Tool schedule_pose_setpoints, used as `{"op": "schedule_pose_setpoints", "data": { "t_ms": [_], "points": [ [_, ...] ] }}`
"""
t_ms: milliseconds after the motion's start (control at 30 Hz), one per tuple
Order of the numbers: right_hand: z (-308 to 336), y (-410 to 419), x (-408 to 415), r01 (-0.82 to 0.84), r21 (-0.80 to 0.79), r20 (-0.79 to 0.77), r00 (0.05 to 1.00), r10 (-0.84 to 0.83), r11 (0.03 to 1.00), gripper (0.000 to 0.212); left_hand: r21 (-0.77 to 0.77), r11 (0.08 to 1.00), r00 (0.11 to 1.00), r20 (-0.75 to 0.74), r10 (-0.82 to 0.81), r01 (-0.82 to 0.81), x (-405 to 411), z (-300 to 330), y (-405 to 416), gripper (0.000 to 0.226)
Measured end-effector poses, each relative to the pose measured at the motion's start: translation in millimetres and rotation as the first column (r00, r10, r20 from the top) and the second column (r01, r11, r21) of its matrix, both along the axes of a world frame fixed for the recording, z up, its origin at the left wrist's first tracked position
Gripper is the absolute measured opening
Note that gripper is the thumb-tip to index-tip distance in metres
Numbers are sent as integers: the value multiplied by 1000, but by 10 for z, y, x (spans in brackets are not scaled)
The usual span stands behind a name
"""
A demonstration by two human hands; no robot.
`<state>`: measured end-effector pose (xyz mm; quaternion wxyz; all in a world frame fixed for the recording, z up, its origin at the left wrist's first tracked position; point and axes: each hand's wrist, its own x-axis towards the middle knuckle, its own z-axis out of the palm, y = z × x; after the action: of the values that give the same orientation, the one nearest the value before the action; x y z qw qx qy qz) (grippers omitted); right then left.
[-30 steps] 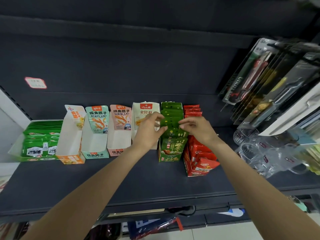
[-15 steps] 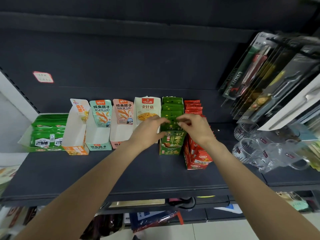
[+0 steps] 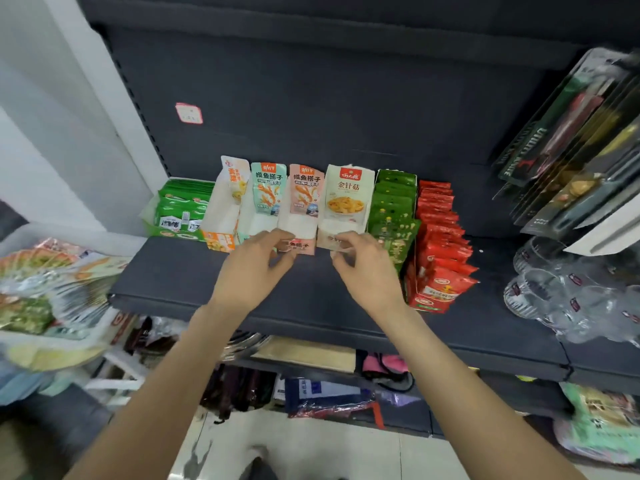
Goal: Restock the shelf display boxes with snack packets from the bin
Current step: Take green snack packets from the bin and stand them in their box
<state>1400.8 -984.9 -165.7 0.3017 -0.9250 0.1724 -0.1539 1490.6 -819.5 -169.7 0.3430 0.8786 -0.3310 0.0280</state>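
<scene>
Red packets [image 3: 441, 244] (glossy) w/ green packets [image 3: 393, 216] beside.

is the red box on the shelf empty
No, the red box is packed front to back with red packets, at the right end of the row on the shelf.

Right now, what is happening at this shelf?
A person is restocking snack display boxes. The left hand is at the front of the empty pink box, the right hand at the front of the empty cream box. The green box and red box beside them are full. The bin of packets waits at the left.
</scene>
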Motion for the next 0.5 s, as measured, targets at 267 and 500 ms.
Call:
{"op": "schedule_pose_setpoints", "data": {
  "t_ms": [267, 500],
  "points": [
    [-345, 1385, 479, -166, 99, -244, 952, 186, 981, 42, 196, 978, 952, -279, 127, -73, 345, -385, 1558, 40],
    [-669, 2799, 1060, -157, 225, -335, 914, 228, 962, 40, 258, 964, 900, -403, 167, -63, 939, -587, 3132, 34]
  ]
}}
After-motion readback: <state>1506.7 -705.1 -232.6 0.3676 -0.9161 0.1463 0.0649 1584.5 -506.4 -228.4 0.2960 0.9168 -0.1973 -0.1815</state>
